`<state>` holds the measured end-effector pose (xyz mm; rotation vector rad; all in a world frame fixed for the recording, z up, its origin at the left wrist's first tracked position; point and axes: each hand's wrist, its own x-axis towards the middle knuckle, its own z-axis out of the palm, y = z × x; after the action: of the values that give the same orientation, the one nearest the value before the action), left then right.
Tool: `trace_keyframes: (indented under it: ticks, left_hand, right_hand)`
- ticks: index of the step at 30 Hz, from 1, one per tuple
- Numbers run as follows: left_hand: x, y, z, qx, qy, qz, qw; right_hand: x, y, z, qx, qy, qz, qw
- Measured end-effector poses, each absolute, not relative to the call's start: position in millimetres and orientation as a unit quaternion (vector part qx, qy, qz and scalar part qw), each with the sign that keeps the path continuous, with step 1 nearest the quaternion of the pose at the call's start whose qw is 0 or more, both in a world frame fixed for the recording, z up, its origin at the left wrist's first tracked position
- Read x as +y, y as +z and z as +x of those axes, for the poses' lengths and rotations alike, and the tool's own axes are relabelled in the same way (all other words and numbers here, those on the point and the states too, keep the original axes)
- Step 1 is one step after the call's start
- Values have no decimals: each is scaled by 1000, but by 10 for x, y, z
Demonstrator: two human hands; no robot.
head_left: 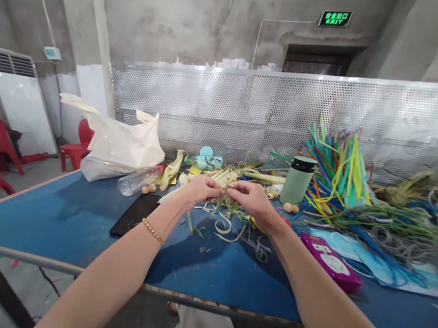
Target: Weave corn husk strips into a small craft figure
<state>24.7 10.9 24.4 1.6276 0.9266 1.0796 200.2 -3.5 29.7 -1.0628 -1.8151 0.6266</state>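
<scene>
A: How do the hands stand?

B: Your left hand (199, 190) and right hand (254, 199) nearly meet, thumbs and fingers pinched on thin plant strips (223, 176) — which strand each one grips is too fine to tell.

A: Where are those strips?

B: Right at your hands, in a loose pale and green pile on the blue table (64, 227).

A: What sits around them?

B: On your left, a flat black object (129, 221); past it, a clear bottle (130, 184) and a white bag (125, 142). On your right stands a green canister (297, 182), with a purple box (331, 263) nearer you and coloured strands (344, 172) behind.

A: Farther out?

B: A perforated metal panel (214, 92) runs beyond the table, below a lit exit sign (335, 19).
</scene>
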Motion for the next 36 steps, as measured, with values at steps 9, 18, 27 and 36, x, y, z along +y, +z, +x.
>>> trace_keyframes:
  ticks: [9,18,27,36]
  left_hand:
    - [75,284,199,375,401,675,493]
    - [85,360,131,478,431,643,415]
    - [-11,343,234,372,397,696,468]
    - [-18,323,235,384,375,717,446]
  right_hand:
    - [-27,295,2047,-728,274,-419,468]
    - [23,318,2160,-704,283,-421,498]
    - [-20,302,2093,-732,266,-419,467]
    - [-7,286,2077,-741,260,-417,457]
